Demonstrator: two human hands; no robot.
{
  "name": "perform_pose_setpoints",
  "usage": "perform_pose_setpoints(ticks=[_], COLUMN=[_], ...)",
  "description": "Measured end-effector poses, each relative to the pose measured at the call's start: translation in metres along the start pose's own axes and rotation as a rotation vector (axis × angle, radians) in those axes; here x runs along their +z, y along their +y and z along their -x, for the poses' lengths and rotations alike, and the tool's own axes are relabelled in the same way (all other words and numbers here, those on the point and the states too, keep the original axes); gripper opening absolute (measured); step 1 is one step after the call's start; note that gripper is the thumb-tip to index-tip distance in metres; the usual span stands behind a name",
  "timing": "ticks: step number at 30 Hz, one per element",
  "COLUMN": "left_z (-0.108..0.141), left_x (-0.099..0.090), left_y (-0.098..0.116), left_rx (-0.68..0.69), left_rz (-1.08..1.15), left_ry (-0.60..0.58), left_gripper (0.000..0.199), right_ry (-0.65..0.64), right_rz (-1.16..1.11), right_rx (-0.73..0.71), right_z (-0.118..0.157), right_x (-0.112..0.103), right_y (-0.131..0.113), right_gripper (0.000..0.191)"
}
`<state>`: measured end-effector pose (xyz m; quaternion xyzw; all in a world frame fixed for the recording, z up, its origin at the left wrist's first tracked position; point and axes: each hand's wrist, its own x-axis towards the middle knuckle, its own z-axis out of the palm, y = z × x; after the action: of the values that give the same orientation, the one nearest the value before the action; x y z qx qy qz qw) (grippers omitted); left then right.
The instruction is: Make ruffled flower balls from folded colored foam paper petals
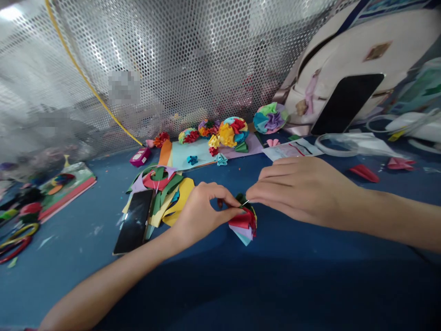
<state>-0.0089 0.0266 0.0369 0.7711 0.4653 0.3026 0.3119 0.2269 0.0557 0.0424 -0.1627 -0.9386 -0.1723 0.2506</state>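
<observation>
Pinched between the thumb and fingers of my left hand (196, 212), a bundle of folded red, lilac and pale blue pieces (242, 220) sat between my hands, over the blue tabletop (206, 287); I could not tell whether it touched down. My right hand (306, 191) had its fingertips drawn together on a thin, needle-like rod (245, 202), which ran towards the bundle's top. Beyond my left forearm lay a dark phone (134, 223), just beside coloured scraps (182, 195). Ruffled balls (227, 134) stood farther back, near the perforated screen (206, 55).
</observation>
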Motion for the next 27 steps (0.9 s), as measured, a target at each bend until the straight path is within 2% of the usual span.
perform_pose_setpoints(ticks=[6, 9, 18, 27], left_z=[0.0042, 0.0047, 0.0004, -0.0003], left_x=[-0.0016, -0.0028, -0.0039, -0.0050], left_y=[0.0017, 0.0020, 0.0037, 0.0041], left_rx=[0.152, 0.174, 0.017, -0.050], left_rz=[-0.177, -0.214, -0.035, 0.082], left_ry=[-0.018, -0.024, -0.063, -0.094], left_gripper=[0.016, 0.017, 0.015, 0.011], right_ry=[0.048, 0.065, 0.076, 0.067], right_rz=[-0.008, -0.025, -0.052, -0.094], right_rx=[0.036, 0.057, 0.029, 0.061], right_z=[0.0014, 0.0026, 0.0026, 0.0055], right_x=[0.0025, 0.0038, 0.0023, 0.0033], right_y=[-0.0048, -0.0052, -0.0057, -0.0110], right_gripper=[0.024, 0.022, 0.021, 0.027])
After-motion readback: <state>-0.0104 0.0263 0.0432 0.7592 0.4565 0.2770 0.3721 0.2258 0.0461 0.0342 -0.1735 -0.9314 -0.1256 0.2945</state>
